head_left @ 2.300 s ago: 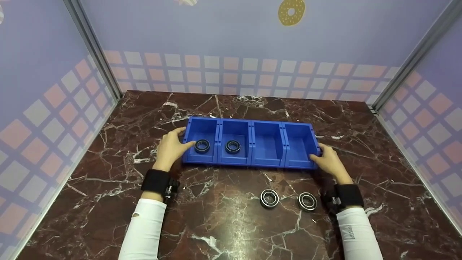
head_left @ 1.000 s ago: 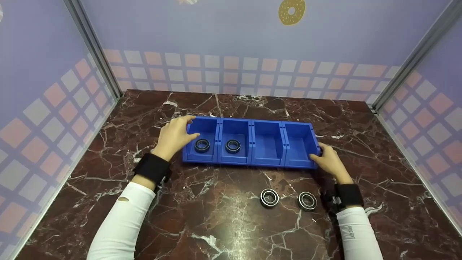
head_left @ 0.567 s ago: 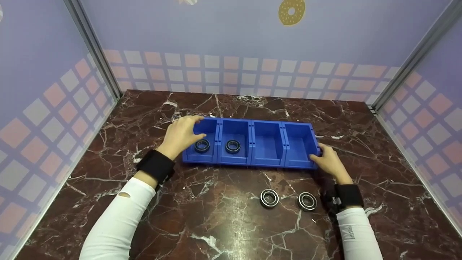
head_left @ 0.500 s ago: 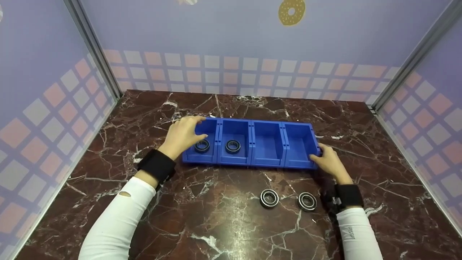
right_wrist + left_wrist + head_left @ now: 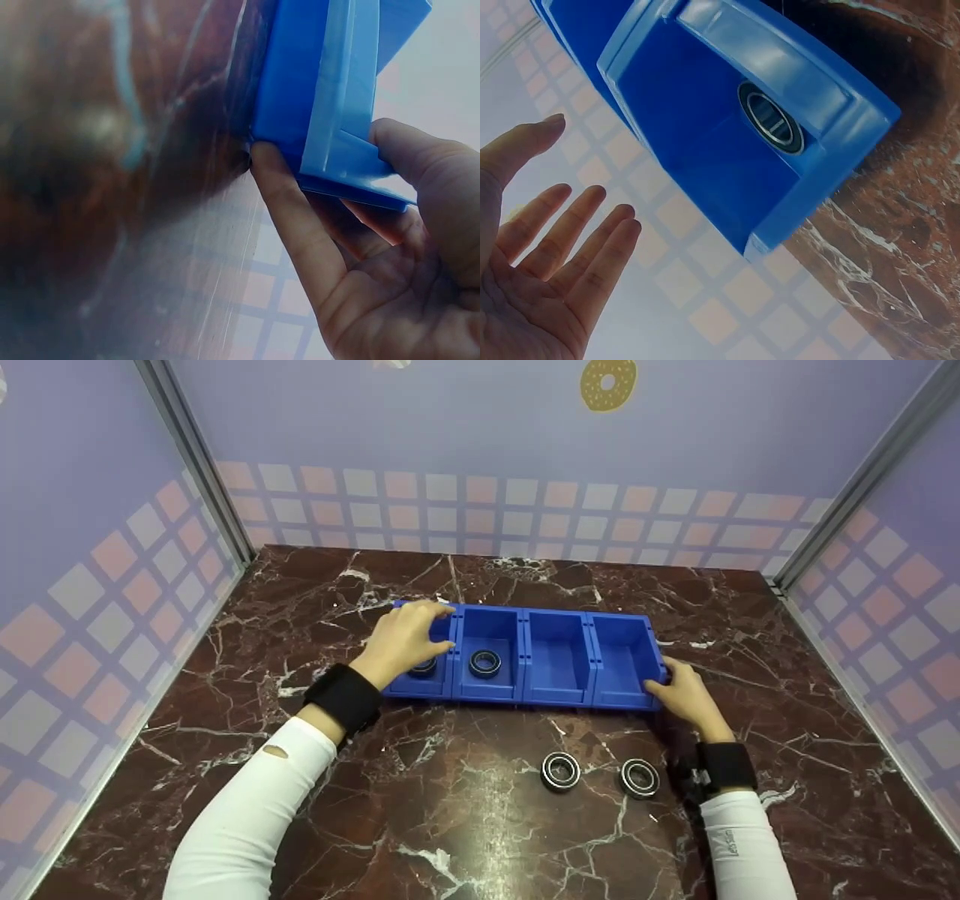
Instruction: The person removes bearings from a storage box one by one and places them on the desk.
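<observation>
A row of joined blue storage bins (image 5: 556,699) stands on the table, with several compartments side by side. My left hand (image 5: 405,637) hovers over the leftmost compartment, thumb and fingers spread; the left wrist view shows it holding nothing, apart from the bin wall. Under it a ball bearing (image 5: 424,670) lies partly hidden, plainer in the left wrist view as a steel ring with dark seal (image 5: 771,122). Another bearing (image 5: 485,674) rests in the second compartment. My right hand (image 5: 686,697) grips the right end wall, thumb inside, fingers outside and beneath, seen in the right wrist view.
Two loose bearings (image 5: 561,787) lie on the brown marbled table (image 5: 450,825), in front of the bins' right half. The two right compartments show bare floors. Patterned panels (image 5: 487,427) enclose the table at the back and both sides.
My left hand has let go of the bins' left end, risen, and moved right over the leftmost compartment, now covering part of its bearing. The right hand, bins and loose bearings stay put.
</observation>
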A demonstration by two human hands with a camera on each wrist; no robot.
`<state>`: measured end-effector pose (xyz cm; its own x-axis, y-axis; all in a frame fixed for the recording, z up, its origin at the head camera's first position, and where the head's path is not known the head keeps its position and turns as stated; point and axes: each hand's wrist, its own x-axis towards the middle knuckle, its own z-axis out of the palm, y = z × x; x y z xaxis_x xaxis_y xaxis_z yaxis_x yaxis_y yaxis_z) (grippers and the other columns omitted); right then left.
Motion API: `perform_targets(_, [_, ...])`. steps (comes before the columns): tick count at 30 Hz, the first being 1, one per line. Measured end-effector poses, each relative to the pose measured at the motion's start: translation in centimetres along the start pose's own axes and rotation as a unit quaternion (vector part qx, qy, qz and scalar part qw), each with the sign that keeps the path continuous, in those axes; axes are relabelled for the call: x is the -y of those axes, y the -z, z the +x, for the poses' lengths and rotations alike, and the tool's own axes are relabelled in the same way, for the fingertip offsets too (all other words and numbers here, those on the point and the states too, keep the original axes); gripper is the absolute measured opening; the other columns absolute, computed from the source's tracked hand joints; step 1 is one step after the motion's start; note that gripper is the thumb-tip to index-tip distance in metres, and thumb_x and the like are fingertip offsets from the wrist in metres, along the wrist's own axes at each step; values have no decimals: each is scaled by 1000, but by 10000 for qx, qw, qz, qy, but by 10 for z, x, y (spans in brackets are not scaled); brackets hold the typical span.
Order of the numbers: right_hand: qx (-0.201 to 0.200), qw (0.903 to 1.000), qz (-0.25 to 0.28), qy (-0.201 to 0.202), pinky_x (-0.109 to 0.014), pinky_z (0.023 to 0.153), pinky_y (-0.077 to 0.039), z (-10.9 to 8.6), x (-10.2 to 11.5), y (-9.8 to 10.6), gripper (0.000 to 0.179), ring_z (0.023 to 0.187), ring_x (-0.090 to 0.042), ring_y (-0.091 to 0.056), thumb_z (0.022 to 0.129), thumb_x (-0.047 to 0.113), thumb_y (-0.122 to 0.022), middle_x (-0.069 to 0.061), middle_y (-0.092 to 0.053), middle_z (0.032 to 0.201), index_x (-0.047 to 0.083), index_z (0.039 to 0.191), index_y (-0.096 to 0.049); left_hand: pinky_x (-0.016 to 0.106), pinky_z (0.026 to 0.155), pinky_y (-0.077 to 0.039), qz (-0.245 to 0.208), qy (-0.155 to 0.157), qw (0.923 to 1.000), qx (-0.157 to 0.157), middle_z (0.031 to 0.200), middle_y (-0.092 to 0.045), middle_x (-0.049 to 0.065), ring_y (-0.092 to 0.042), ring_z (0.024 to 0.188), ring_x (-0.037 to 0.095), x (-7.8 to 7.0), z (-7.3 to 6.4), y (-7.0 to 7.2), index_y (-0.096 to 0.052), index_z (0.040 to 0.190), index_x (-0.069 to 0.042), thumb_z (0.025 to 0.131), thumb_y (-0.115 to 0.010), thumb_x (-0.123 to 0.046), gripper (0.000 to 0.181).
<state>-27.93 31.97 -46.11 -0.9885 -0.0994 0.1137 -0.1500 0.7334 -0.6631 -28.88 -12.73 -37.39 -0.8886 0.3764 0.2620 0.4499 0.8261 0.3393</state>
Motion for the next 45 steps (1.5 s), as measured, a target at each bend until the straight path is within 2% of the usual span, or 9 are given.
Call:
perform_targets(4, [7,10000,37,-14,-46,83,-54,0,0,-1,48,95,-38,-67,90,1,-67,-33,-69,111,-16,134,-56,52,91,-56,39,-174,9998,34,133,-67,17,-68,113,37,-5,2,-4,-68,134,-4,88,-84,-23,52])
perform_targets(9, [18,10000,29,-38,-49,86,-53,0,0,-1,47,97,-39,-66,91,1,-67,-34,-68,112,-16,133,-56,51,94,-55,92,-348,9993,112,131,-68,17,-67,115,37,-11,5,-8,-68,133,-4,87,-84,-22,52])
perform_targets(15, [34,10000,44,-78,-49,87,-53,0,2,0,49,98,-39,-66,92,2,-66,-34,-68,113,-17,136,-54,49,96,-54,146,-471,9984,291,131,-68,16,-65,118,36,-18,10,-12,-68,134,-4,87,-83,-23,53])
perform_targets(19, [48,9999,38,-85,-46,85,-53,0,2,1,49,97,-38,-66,92,2,-67,-34,-68,113,-17,135,-54,48,96,-55,214,-540,9975,403,130,-69,14,-66,117,34,-21,13,-15,-68,133,-5,87,-83,-25,53])
perform_targets(23, [59,9999,24,-119,-48,86,-53,0,2,1,50,99,-39,-66,92,3,-67,-34,-67,114,-16,136,-54,48,94,-55,272,-620,9966,471,128,-70,13,-67,114,33,-25,16,-19,-69,132,-5,87,-84,-26,53])
perform_targets(28, [80,9998,-9,-160,-54,91,-51,-1,3,1,51,102,-43,-65,93,4,-66,-36,-66,118,-17,137,-53,49,94,-55,322,-667,9953,623,129,-69,13,-66,115,33,-30,19,-23,-69,133,-5,87,-84,-25,52])
perform_targets(36, [59,9999,-6,-134,-54,90,-51,-1,2,1,51,101,-42,-65,92,3,-66,-36,-66,117,-17,137,-52,50,95,-55,439,-600,9925,967,131,-67,13,-64,119,34,-37,26,-33,-67,135,-6,88,-83,-24,52])
perform_targets(45, [56,9999,22,-142,-53,91,-51,-1,2,0,50,101,-41,-65,92,3,-66,-36,-66,117,-16,137,-53,50,96,-54,529,-665,9903,1096,132,-66,15,-64,120,35,-42,32,-44,-67,135,-6,87,-83,-22,53])
